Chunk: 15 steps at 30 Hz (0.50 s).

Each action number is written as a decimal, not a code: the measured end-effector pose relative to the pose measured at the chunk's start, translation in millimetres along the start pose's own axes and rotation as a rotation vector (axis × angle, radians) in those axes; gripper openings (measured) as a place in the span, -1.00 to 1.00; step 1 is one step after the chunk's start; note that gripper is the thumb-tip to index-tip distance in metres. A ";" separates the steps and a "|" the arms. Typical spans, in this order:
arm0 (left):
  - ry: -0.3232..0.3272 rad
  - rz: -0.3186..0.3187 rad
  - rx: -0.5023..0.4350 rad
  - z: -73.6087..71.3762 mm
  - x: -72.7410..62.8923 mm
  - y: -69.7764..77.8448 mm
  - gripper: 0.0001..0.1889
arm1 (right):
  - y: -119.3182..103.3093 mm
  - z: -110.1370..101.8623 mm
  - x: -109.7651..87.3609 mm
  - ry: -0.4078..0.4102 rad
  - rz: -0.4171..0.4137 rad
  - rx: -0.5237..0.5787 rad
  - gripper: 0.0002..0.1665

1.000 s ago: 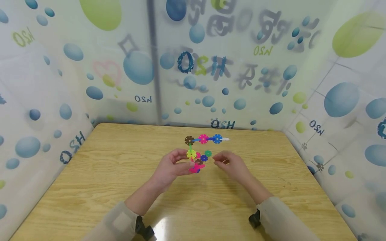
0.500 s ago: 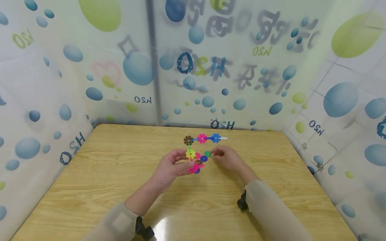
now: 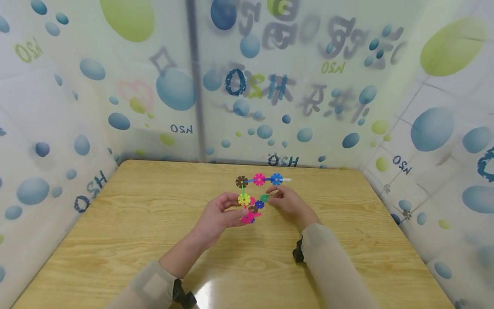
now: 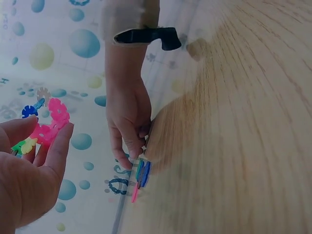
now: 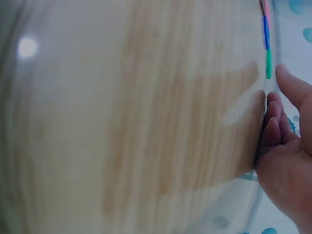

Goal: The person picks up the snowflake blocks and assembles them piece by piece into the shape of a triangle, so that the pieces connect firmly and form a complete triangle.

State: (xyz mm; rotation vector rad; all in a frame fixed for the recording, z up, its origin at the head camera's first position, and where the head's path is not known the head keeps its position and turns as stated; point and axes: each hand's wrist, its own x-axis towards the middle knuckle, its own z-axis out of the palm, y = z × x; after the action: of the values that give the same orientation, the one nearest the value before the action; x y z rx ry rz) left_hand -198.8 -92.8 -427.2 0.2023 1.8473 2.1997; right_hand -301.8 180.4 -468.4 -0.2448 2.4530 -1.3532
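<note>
My left hand [image 3: 219,219] pinches a linked string of coloured notched plastic discs between thumb and fingers. A yellow disc [image 3: 244,199] and bright pink discs [image 4: 58,113] are by its fingertips. Further along the string come a brown disc [image 3: 242,182], a pink one [image 3: 259,179], a blue one [image 3: 276,179] and a white one [image 3: 286,180] seen edge-on. My right hand [image 3: 285,200] is beside a green disc [image 3: 264,198], which lies close to a dark blue disc [image 3: 260,204]. In the right wrist view its thumb stands apart from the fingers, with nothing between them.
Both hands are over a wooden table [image 3: 154,193]. Behind it hangs a pale curtain [image 3: 166,141] printed with bubbles and letters. Black wrist cameras [image 3: 183,294] are strapped at both sleeves.
My right hand and forearm have moved left, bringing the fingertips up to the green disc. My left hand and its string of discs have stayed nearly still.
</note>
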 end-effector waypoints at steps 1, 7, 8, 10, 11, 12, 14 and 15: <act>0.002 0.000 -0.001 0.2 0.1 -0.3 -0.49 | 1.2 1.0 0.1 -0.002 0.009 0.026 -0.67; 0.002 0.001 -0.003 1.8 0.5 -0.5 -0.50 | 4.8 5.1 2.9 0.031 0.005 -0.027 -0.66; -0.001 0.002 -0.002 2.1 0.5 -0.4 -0.50 | 4.8 5.4 3.6 0.038 0.004 -0.047 -0.66; -0.006 0.005 -0.001 2.3 0.6 -0.5 -0.50 | 3.8 6.0 4.5 0.046 0.005 -0.080 -0.65; -0.010 0.008 0.001 2.4 0.6 -0.6 -0.49 | 3.2 6.3 5.2 0.048 0.005 -0.094 -0.65; -0.014 0.009 0.001 2.5 0.6 -0.7 -0.49 | 2.6 6.7 6.1 0.050 0.002 -0.110 -0.65; -0.023 0.014 0.006 2.4 0.6 -1.0 -0.49 | 1.7 7.6 8.6 0.049 -0.018 -0.156 -0.65; -0.028 0.017 0.007 2.3 0.7 -1.2 -0.50 | 1.0 8.0 9.6 0.049 -0.027 -0.176 -0.65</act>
State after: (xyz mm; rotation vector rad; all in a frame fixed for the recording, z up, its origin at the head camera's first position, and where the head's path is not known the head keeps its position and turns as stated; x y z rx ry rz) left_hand -198.7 -90.3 -428.0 0.2492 1.8451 2.1912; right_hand -307.8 171.7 -475.2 -0.2901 2.6217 -1.1672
